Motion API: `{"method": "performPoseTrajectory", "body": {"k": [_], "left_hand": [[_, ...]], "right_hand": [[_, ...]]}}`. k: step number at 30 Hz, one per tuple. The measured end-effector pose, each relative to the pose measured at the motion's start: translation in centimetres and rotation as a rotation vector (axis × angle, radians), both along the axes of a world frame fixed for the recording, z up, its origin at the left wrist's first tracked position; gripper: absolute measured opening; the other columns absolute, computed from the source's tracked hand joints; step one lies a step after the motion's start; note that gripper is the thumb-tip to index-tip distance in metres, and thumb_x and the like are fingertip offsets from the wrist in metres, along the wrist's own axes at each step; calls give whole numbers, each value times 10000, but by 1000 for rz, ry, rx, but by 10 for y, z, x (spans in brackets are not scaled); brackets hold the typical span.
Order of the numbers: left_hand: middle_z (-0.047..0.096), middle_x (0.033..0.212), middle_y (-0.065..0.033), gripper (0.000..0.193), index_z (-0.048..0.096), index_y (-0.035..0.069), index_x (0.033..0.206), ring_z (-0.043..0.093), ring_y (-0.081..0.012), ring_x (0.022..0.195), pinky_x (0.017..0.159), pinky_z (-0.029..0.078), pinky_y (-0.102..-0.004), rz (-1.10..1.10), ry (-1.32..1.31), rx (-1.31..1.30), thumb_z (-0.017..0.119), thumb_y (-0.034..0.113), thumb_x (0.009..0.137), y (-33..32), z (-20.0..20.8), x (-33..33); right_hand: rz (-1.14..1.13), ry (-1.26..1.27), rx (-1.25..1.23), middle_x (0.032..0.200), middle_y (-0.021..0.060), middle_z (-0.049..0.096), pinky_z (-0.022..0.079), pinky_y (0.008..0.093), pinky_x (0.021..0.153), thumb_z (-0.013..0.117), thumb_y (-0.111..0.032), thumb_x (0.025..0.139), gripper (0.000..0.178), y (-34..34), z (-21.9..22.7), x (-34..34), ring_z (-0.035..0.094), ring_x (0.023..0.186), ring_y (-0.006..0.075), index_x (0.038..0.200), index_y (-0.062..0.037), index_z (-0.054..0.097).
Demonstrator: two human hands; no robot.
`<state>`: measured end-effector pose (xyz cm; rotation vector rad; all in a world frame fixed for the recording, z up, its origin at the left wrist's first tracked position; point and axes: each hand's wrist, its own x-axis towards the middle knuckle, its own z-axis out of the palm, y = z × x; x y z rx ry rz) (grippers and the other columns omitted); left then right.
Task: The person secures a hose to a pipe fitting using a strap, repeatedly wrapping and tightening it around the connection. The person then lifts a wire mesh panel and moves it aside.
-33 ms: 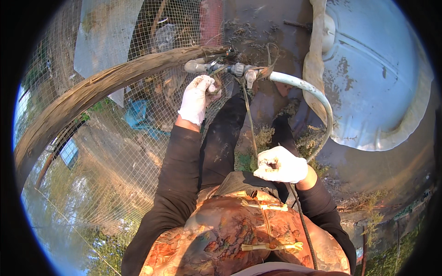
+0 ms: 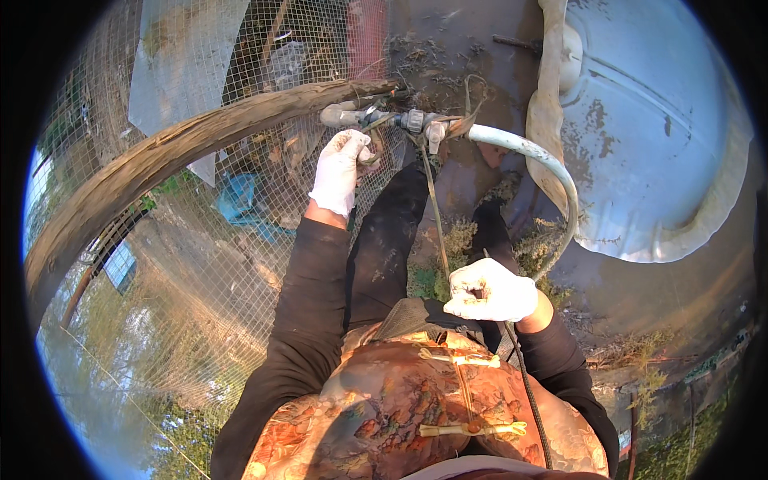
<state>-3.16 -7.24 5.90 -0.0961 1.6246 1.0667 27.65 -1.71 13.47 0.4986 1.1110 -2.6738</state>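
Observation:
A narrow, brownish strip of cloth or cord (image 2: 436,212) is tied around a grey pipe fitting with a valve (image 2: 412,121). One length runs down, fairly straight, to my right hand (image 2: 494,290), white-gloved and closed around it near my waist. Up beside the fitting, my left hand (image 2: 338,170), also in a soiled white glove, pinches what looks like the strip's other end; its fingertips partly hide it. A white hose (image 2: 524,146) curves from the fitting around to behind my right hand. Below that hand hangs a dark braided cord (image 2: 524,392).
A bent wooden pole (image 2: 200,132) reaches the fitting from the left, along wire mesh (image 2: 240,264). At right stands a large pale blue tank or drum (image 2: 640,136) with a ragged rim. Wet, muddy ground (image 2: 464,28) and small weeds (image 2: 458,240) lie around my legs.
My right hand has shifted very slightly to the right and down, still closed. The left hand's fingers have moved a little beside the fitting.

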Motion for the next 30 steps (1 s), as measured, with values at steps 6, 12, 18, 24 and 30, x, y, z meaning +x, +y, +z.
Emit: {"method": "performPoseTrajectory", "body": {"k": [6, 12, 18, 24, 30], "left_hand": [[597, 736, 31, 107, 659, 70, 954, 554, -60, 655, 598, 474, -243, -329, 522, -87, 665, 175, 979, -12, -13, 1], [698, 846, -89, 194, 676, 78, 1011, 668, -239, 758, 738, 526, -355, -697, 785, -282, 689, 249, 920, -11, -8, 15], [703, 886, -105, 162, 636, 57, 987, 675, -232, 804, 770, 526, -354, -683, 962, -185, 653, 216, 960, -6, -2, 16], [611, 873, 13, 53, 611, 54, 1018, 560, -68, 744, 697, 489, -234, -299, 394, 95, 626, 102, 1001, 13, 6, 22], [489, 686, 65, 144, 636, 54, 986, 427, -36, 560, 552, 429, -230, -203, 257, 62, 612, 192, 1020, 42, 29, 23]], "right_hand": [[-22, 220, -124, 602, 10, 466, 315, 317, 512, 767, -173, 914, 353, 3, 12, 18, 391, 545, 117, 682, -58, 528], [-152, 300, -95, 600, -17, 398, 292, 301, 520, 757, -132, 905, 408, 14, 20, 34, 339, 574, 80, 661, -73, 436], [-209, -34, -212, 608, -42, 437, 277, 275, 531, 791, -104, 848, 353, 26, 31, 63, 367, 576, 55, 652, -74, 498], [-155, -196, -217, 652, -49, 518, 330, 248, 562, 783, -127, 877, 259, 19, 18, 49, 422, 625, 38, 721, -68, 585], [-171, -264, -161, 655, -60, 513, 371, 243, 565, 756, -143, 917, 276, 9, -5, 24, 439, 617, 38, 728, -73, 568]]}}
